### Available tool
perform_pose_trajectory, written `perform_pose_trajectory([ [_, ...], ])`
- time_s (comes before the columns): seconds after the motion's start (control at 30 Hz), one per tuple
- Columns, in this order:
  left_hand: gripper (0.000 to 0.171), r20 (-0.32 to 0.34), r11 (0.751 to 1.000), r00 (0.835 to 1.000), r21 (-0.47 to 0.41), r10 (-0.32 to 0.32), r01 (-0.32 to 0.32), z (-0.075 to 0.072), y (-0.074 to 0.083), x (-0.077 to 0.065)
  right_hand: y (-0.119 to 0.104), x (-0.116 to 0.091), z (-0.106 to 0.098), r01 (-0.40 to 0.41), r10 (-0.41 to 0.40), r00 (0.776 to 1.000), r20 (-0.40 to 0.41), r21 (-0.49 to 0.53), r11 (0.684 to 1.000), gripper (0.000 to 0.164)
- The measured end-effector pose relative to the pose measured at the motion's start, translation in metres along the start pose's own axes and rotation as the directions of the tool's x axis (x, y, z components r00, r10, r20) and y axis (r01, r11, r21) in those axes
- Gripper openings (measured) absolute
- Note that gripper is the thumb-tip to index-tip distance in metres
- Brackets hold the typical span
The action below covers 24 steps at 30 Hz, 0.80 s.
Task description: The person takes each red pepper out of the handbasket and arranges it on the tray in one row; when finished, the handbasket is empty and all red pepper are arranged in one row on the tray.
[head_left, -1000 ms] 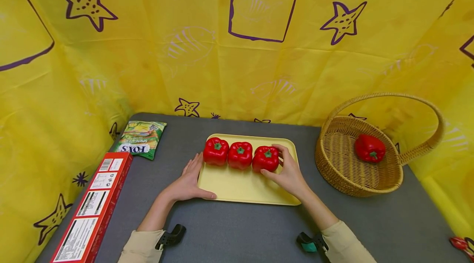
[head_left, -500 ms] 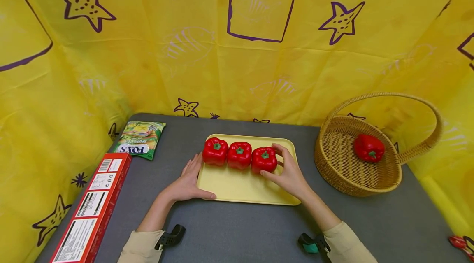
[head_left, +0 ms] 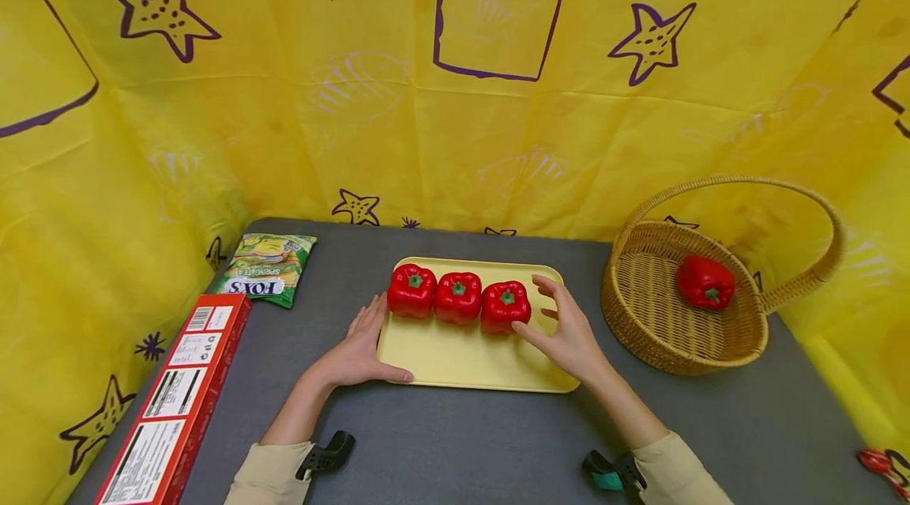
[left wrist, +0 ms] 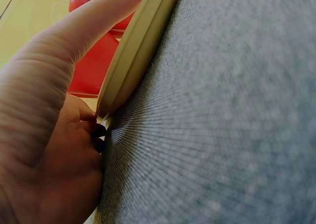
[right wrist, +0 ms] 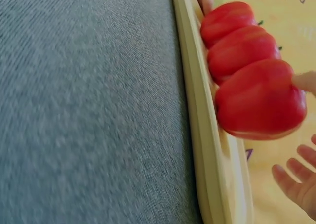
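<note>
Three red bell peppers stand upright in a row on the yellow tray [head_left: 455, 359]: a left one [head_left: 411, 292], a middle one [head_left: 458, 298] and a right one [head_left: 505, 307]. My left hand [head_left: 361, 351] rests at the tray's left end, its fingers straight along the side and the thumb by the front left corner. Beside the right pepper is my right hand [head_left: 569, 331], fingers spread and apart from it. Its thumb tip is close to the pepper's front; whether it touches, I cannot tell. In the right wrist view, a gap separates the fingers [right wrist: 301, 177] from the right pepper [right wrist: 261, 100].
A wicker basket [head_left: 618, 315] with a tall handle stands at the right, a red bell pepper [head_left: 705, 282] lying inside. On the left are a green Fox's bag [head_left: 266, 264] and a long red box [head_left: 178, 394]. A red object [head_left: 881, 464] shows at the far right edge.
My right hand has let go of the right pepper, its fingers spreading and moving to the right. The left hand keeps its place, and the peppers stay in their row.
</note>
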<state>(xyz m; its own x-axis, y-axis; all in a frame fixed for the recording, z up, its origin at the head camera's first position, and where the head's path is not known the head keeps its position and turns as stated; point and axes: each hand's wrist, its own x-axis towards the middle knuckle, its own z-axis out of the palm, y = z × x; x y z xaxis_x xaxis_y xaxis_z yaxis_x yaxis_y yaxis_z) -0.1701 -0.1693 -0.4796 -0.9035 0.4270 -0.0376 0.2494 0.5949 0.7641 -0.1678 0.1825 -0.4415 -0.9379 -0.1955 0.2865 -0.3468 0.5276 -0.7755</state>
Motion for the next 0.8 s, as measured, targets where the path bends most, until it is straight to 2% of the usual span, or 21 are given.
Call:
perform_pose_trajectory([
  [0.43,0.134,-0.002,1.000,1.000,-0.002,-0.005,0.005,0.000,0.001,0.000,0.002,-0.003,-0.030,0.070,-0.075,0.995,-0.067,-0.068,0.995,0.069],
  [0.67,0.133,-0.003,1.000,1.000,-0.010,0.002,-0.002,0.000,0.002,0.000,0.007,-0.006,-0.055,0.056,-0.069,0.989,-0.127,-0.104,0.993,0.062],
  [0.8,0.133,-0.003,1.000,1.000,-0.018,-0.004,0.003,0.000,0.002,0.000,0.011,-0.007,-0.071,0.043,-0.072,0.978,-0.197,-0.144,0.989,0.059],
])
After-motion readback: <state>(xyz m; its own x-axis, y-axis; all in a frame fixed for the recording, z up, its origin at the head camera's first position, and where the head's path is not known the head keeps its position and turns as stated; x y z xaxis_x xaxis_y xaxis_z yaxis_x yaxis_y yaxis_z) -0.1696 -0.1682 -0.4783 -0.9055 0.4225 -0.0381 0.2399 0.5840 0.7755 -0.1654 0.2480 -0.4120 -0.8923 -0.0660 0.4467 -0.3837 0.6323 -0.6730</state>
